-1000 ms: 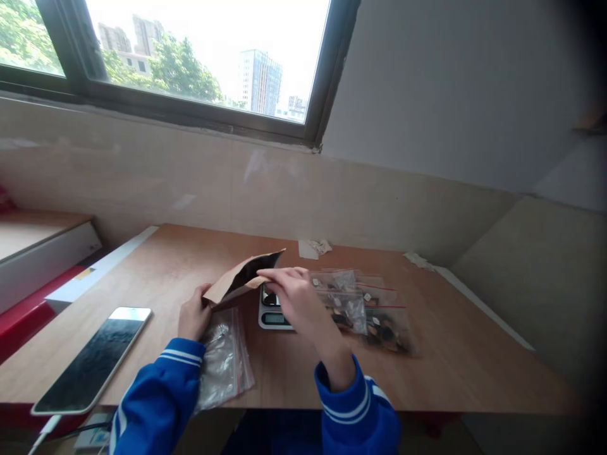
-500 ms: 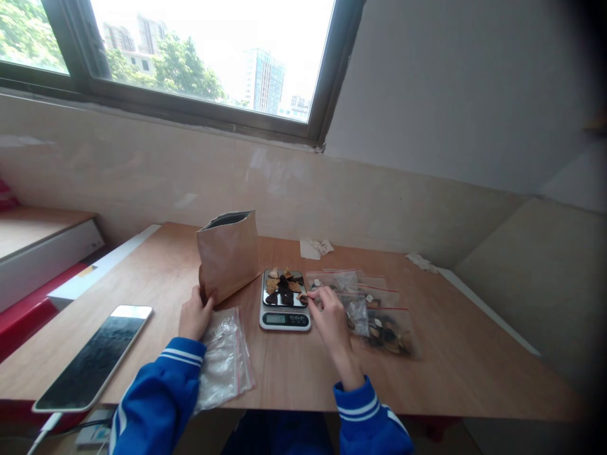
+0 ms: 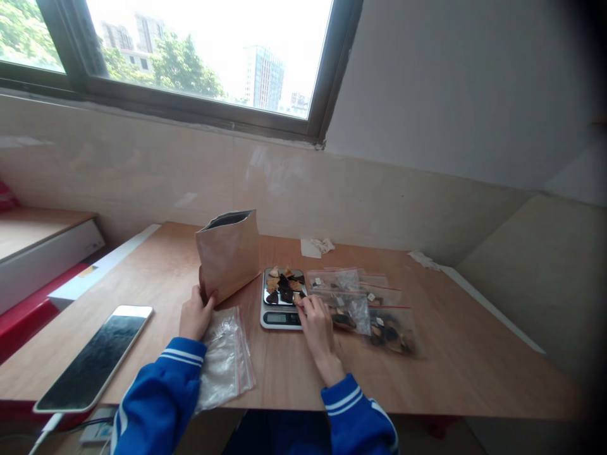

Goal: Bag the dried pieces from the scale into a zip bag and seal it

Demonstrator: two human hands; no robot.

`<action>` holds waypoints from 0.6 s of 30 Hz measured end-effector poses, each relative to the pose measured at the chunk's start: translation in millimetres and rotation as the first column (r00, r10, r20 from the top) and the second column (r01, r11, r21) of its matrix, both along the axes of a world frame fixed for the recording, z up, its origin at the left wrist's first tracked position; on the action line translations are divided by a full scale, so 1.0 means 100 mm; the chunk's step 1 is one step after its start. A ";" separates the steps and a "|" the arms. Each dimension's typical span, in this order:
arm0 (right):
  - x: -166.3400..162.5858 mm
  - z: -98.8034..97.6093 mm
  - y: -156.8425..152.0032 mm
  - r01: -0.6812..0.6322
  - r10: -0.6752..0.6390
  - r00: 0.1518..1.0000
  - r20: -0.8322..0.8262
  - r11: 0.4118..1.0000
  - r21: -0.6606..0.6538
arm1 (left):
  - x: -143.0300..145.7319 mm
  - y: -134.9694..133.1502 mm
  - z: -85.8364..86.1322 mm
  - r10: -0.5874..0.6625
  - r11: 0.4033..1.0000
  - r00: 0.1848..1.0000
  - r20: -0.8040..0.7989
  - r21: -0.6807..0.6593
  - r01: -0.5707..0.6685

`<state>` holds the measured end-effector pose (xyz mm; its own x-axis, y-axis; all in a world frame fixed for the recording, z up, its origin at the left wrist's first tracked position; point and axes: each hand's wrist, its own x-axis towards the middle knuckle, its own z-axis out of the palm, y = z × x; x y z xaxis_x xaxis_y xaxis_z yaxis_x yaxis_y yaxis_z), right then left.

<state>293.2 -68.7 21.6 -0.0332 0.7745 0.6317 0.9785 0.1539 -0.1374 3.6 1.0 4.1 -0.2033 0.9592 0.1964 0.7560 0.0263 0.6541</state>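
Observation:
My left hand (image 3: 196,313) is closed on the lower left edge of an upright brown paper pouch (image 3: 230,256), whose top gapes open. On a small digital scale (image 3: 266,321) lie several dried pieces (image 3: 286,284), some dark, some tan. My right hand (image 3: 317,319) pinches a tan dried piece (image 3: 298,298) at the lower right of the scale's plate; the fingers partly hide it and the scale's front corner. Beneath my left wrist, clear zip bags (image 3: 222,360) with red seal lines lie flat.
Several filled zip bags (image 3: 391,335) of dried pieces lie right of the scale. A phone (image 3: 95,360) on a charging cable rests at the left. Crumpled tissue (image 3: 317,247) lies by the wall, another tissue (image 3: 423,260) at the back right. The wooden table (image 3: 455,354) ends at the wall.
My right hand has moved left with the tan piece, further over the scale's lower right corner. My left hand and the pouch have stayed in place.

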 end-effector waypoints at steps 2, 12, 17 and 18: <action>0.01 -0.01 0.00 -0.012 0.011 1.000 -0.025 1.000 -0.011 | 0.00 0.00 0.00 0.001 1.000 1.000 0.002 0.000 -0.001; 0.09 -0.06 -0.06 -0.025 0.027 0.972 -0.232 1.000 0.013 | 0.01 0.00 0.02 0.004 1.000 1.000 0.000 0.000 -0.004; 0.14 -0.19 -0.08 -0.017 0.032 0.945 -0.327 0.999 0.050 | 0.01 0.00 0.02 0.007 1.000 1.000 0.004 0.001 -0.007; 0.14 -0.21 -0.09 -0.010 0.028 0.941 -0.336 0.998 0.056 | 0.01 0.00 0.01 0.006 1.000 1.000 0.007 0.003 -0.006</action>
